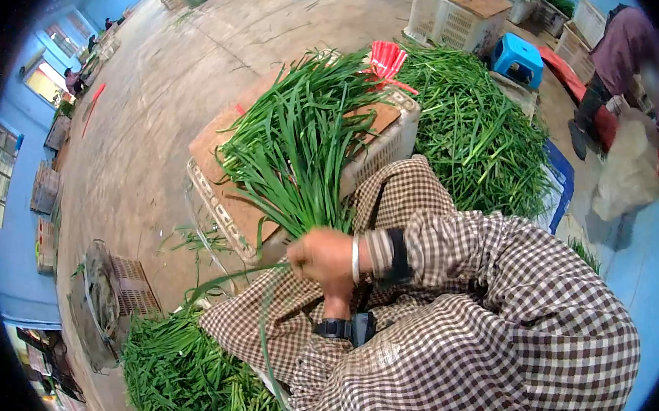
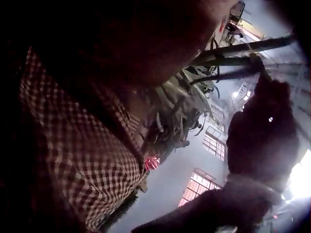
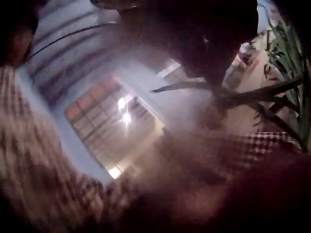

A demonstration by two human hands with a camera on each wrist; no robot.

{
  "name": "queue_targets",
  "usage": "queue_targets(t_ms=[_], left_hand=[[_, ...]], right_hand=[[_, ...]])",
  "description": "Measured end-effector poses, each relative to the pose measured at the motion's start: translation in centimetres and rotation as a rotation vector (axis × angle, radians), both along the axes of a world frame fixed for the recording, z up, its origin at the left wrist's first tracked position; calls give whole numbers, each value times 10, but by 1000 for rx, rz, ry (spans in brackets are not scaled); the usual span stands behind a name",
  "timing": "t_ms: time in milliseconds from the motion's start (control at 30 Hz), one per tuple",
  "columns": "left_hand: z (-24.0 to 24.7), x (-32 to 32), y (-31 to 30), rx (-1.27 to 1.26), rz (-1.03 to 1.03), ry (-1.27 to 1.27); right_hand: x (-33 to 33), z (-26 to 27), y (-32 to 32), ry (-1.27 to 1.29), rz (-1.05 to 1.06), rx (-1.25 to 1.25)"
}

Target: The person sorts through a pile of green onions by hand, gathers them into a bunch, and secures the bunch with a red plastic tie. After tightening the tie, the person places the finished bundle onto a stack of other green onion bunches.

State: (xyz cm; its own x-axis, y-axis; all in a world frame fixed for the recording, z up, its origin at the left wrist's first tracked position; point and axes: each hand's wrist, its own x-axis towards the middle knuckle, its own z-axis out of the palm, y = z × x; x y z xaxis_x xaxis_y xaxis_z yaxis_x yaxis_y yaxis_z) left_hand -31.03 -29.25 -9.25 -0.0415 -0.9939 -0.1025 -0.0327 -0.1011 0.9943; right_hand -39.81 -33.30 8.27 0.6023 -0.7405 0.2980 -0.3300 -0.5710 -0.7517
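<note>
Head view: a bunch of long green leaves point(image 1: 299, 146) lies across a board-topped crate point(image 1: 397, 136), its base at the hands. The blurred right hand point(image 1: 321, 256), fingers curled, covers most of the left hand point(image 1: 338, 303), whose grip cannot be told. Left-wrist view: leaf blades point(image 2: 272, 44), pinched at the right fingertips, which the head view blurs. Right-wrist view: bright lights point(image 3: 125, 116).

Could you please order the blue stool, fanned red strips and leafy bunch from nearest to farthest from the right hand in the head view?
1. Leafy bunch: just ahead of the right hand.
2. Fanned red strips: by the bunch's far right.
3. Blue stool: farther off, toward the right.
</note>
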Motion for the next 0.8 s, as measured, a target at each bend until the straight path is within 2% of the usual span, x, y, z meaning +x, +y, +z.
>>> queue_targets(t_ms=[33,67,100,167,200,233,300,367,400,433,500,567,667,700,767,800], left_hand=[[7,1,1,35,-9,-16],[47,1,7,194,-89,-51],[52,-6,7,151,63,-43],[53,-4,8,181,110,-259],[55,-4,10,191,118,-261],[60,-5,10,251,114,-219],[65,-6,9,309,108,-177],[68,-9,10,240,101,-10],[72,-10,12,244,105,-15],[75,-11,12,230,111,-14],[77,-11,11,218,119,-17],[71,-9,11,201,104,-84],[51,-6,10,149,126,-71],[54,-6,11,151,129,-70],[64,-8,12,166,140,-160],[61,-8,12,174,139,-160]], right_hand=[[-6,0,-21,-80,-87,-32],[-23,20,-32,-206,-159,412],[-37,14,-47,-412,-215,475],[-67,21,-67,-608,-406,552],[-88,5,-85,-482,-437,422],[-95,4,-91,-551,-530,652],[-106,-39,-121,-657,-569,800],[-106,-63,-141,-617,-606,873],[-102,-70,-144,-576,-646,947],[-93,-52,-141,-549,-613,948],[-81,-48,-140,-415,-735,792],[-83,-47,-136,-401,-668,831],[-88,-45,-129,-700,-496,953],[-87,-31,-121,-632,-514,927],[-87,-20,-110,-660,-351,941],[-84,-22,-105,-624,-349,932]])
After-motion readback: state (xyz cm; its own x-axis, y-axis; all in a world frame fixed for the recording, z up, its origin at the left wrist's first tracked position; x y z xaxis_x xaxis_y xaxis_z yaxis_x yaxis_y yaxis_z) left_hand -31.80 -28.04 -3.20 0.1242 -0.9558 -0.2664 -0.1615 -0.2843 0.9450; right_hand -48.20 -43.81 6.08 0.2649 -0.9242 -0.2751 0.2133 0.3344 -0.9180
